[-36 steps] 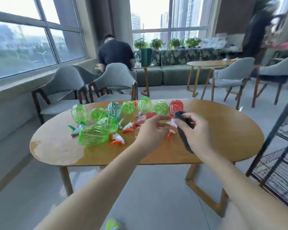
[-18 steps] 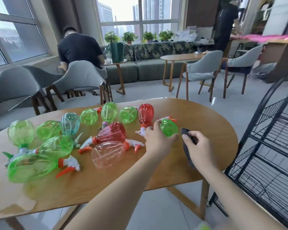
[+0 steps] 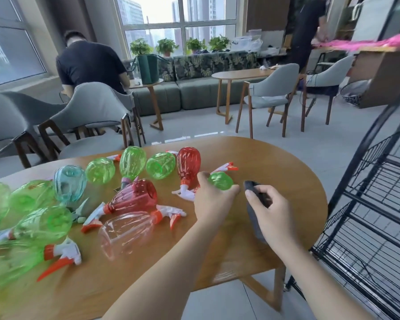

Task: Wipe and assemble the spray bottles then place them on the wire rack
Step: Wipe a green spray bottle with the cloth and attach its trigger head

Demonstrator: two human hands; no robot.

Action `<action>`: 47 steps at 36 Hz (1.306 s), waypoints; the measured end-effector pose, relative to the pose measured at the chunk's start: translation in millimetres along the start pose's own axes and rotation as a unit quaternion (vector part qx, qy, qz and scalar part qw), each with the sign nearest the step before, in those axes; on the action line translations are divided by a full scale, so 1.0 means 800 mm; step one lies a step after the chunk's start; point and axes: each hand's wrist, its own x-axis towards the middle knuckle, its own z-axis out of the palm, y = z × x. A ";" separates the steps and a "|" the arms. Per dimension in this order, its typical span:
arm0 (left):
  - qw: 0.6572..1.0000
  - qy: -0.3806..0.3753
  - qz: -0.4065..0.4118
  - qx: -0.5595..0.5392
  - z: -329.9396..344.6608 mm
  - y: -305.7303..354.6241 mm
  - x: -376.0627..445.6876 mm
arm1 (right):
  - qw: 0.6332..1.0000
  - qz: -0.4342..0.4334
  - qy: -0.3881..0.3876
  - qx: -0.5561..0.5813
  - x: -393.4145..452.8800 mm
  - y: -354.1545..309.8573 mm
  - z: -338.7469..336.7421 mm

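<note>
head view, one entry: left hand is curling its fingers over a small green bottle lying on the wooden counter, gripping it from the near-left side; the bottle's long axis is running from the hand up and to the right, its white and orange spray head pointing away toward the far edge. right hand is pinching a dark cloth, which is hanging down toward the counter just to the right of the green bottle, so the cloth hand is sitting nearest the bottle's free side and the wipe looks to be a short leftward reach. wire rack is standing off the counter's right end, well apart from the bottle, on the cloth hand's side. other bottles, green, red, blue and clear pink, are lying or standing to the left across the counter. no brand, label or writing is legible on any item.
</note>
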 end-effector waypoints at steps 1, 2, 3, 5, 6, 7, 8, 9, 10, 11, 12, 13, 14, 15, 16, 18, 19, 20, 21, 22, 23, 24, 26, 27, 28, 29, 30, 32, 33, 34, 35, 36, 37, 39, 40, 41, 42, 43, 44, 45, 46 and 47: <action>0.999 0.002 -0.006 -0.042 -0.003 0.000 -0.004 | 1.000 -0.005 0.007 0.009 -0.003 -0.001 -0.001; 0.996 0.002 -0.011 -0.093 -0.005 -0.001 -0.009 | 1.000 -0.010 0.013 0.017 -0.006 -0.003 -0.002; 0.989 -0.001 -0.017 -0.149 -0.007 -0.002 -0.015 | 0.999 -0.015 0.020 0.026 -0.009 -0.006 -0.004; 0.964 -0.023 -0.025 -0.262 -0.013 -0.004 -0.030 | 0.998 -0.025 0.033 0.053 -0.014 -0.012 -0.006; 0.948 -0.042 -0.026 -0.314 -0.015 -0.007 -0.036 | 0.997 -0.030 0.040 0.067 -0.015 -0.014 -0.007; 0.930 -0.064 -0.026 -0.362 -0.018 -0.010 -0.042 | 0.996 -0.037 0.046 0.073 -0.016 -0.016 -0.009; 0.910 -0.084 -0.025 -0.405 -0.020 -0.014 -0.048 | 0.995 -0.048 0.050 0.073 -0.015 -0.018 -0.009; 0.893 -0.103 -0.023 -0.438 -0.023 -0.018 -0.052 | 0.994 -0.062 0.051 0.070 -0.015 -0.021 -0.009; 0.879 -0.121 -0.018 -0.461 -0.027 -0.020 -0.057 | 0.993 -0.079 0.050 0.069 -0.014 -0.023 -0.009; 0.867 -0.139 -0.010 -0.479 -0.032 -0.022 -0.061 | 0.992 -0.100 0.047 0.067 -0.014 -0.026 -0.009; 0.856 -0.155 0.000 -0.494 -0.036 -0.026 -0.063 | 0.989 -0.124 0.044 0.063 -0.013 -0.028 -0.008; 0.847 -0.166 0.010 -0.504 -0.041 -0.030 -0.067 | 0.987 -0.144 0.040 0.059 -0.012 -0.031 -0.007; 0.841 -0.173 0.015 -0.512 -0.045 -0.035 -0.068 | 0.985 -0.161 0.037 0.054 -0.011 -0.032 -0.004; 0.839 -0.176 0.016 -0.514 -0.050 -0.040 -0.069 | 0.983 -0.174 0.034 0.052 -0.010 -0.035 -0.003; 0.838 -0.178 0.017 -0.516 -0.055 -0.043 -0.071 | 0.980 -0.188 0.031 0.049 -0.008 -0.038 -0.001; 0.835 -0.185 0.019 -0.518 -0.062 -0.055 -0.071 | 0.976 -0.211 0.025 0.039 -0.004 -0.045 0.005; 0.833 -0.191 0.020 -0.519 -0.066 -0.060 -0.071 | 0.976 -0.214 0.021 0.035 -0.003 -0.049 0.008; 0.828 -0.200 0.019 -0.524 -0.071 -0.064 -0.071 | 0.976 -0.214 0.016 0.034 -0.002 -0.052 0.011; 0.820 -0.212 0.015 -0.531 -0.076 -0.068 -0.071 | 0.977 -0.212 0.010 0.035 -0.002 -0.055 0.014; 0.812 -0.225 0.012 -0.538 -0.080 -0.071 -0.070 | 0.977 -0.212 0.002 0.038 -0.003 -0.058 0.017; 0.809 -0.238 0.013 -0.538 -0.082 -0.073 -0.069 | 0.976 -0.212 -0.004 0.043 -0.004 -0.059 0.019; 0.811 -0.250 0.018 -0.528 -0.084 -0.074 -0.068 | 0.976 -0.212 -0.009 0.047 -0.005 -0.060 0.021; 0.818 -0.270 0.023 -0.506 -0.086 -0.074 -0.067 | 0.976 -0.215 -0.014 0.043 -0.007 -0.059 0.024; 0.818 -0.282 0.019 -0.501 -0.086 -0.075 -0.066 | 0.975 -0.217 -0.016 0.037 -0.008 -0.058 0.026; 0.816 -0.294 0.016 -0.497 -0.087 -0.075 -0.066 | 0.975 -0.220 -0.016 0.031 -0.009 -0.057 0.027; 0.815 -0.303 0.016 -0.493 -0.088 -0.076 -0.066 | 0.974 -0.226 -0.016 0.027 -0.010 -0.057 0.027; 0.815 -0.312 0.018 -0.488 -0.090 -0.077 -0.066 | 0.973 -0.230 -0.017 0.026 -0.011 -0.056 0.028; 0.814 -0.322 0.019 -0.483 -0.094 -0.077 -0.066 | 0.973 -0.228 -0.024 0.028 -0.011 -0.054 0.027; 0.815 -0.321 0.019 -0.483 -0.096 -0.078 -0.066 | 0.974 -0.224 -0.028 0.026 -0.011 -0.053 0.027; 0.814 -0.316 0.017 -0.486 -0.096 -0.078 -0.066 | 0.975 -0.219 -0.035 0.021 -0.011 -0.050 0.028; 0.812 -0.310 0.012 -0.494 -0.096 -0.078 -0.066 | 0.975 -0.216 -0.042 0.014 -0.011 -0.047 0.029; 0.808 -0.304 0.005 -0.505 -0.096 -0.078 -0.066 | 0.976 -0.214 -0.050 0.004 -0.011 -0.044 0.031; 0.801 -0.300 -0.003 -0.518 -0.095 -0.077 -0.066 | 0.975 -0.214 -0.055 -0.009 -0.012 -0.041 0.033; 0.793 -0.287 -0.019 -0.537 -0.095 -0.074 -0.068 | 0.973 -0.217 -0.067 -0.030 -0.014 -0.036 0.035; 0.797 -0.272 -0.026 -0.539 -0.095 -0.073 -0.069 | 0.972 -0.219 -0.073 -0.038 -0.016 -0.034 0.036; 0.802 -0.256 -0.033 -0.539 -0.096 -0.073 -0.070 | 0.970 -0.224 -0.077 -0.045 -0.018 -0.032 0.037; 0.807 -0.243 -0.038 -0.537 -0.096 -0.074 -0.071 | 0.968 -0.232 -0.078 -0.051 -0.022 -0.030 0.038; 0.811 -0.236 -0.040 -0.534 -0.096 -0.075 -0.071 | 0.966 -0.240 -0.079 -0.057 -0.025 -0.028 0.039; 0.814 -0.232 -0.040 -0.531 -0.097 -0.077 -0.071 | 0.964 -0.247 -0.080 -0.062 -0.028 -0.027 0.040; 0.817 -0.228 -0.038 -0.528 -0.097 -0.078 -0.070 | 0.961 -0.255 -0.083 -0.066 -0.032 -0.026 0.041; 0.819 -0.224 -0.035 -0.527 -0.096 -0.079 -0.070 | 0.958 -0.265 -0.085 -0.071 -0.035 -0.025 0.042; 0.820 -0.221 -0.031 -0.527 -0.097 -0.080 -0.069 | 0.954 -0.277 -0.087 -0.076 -0.038 -0.023 0.042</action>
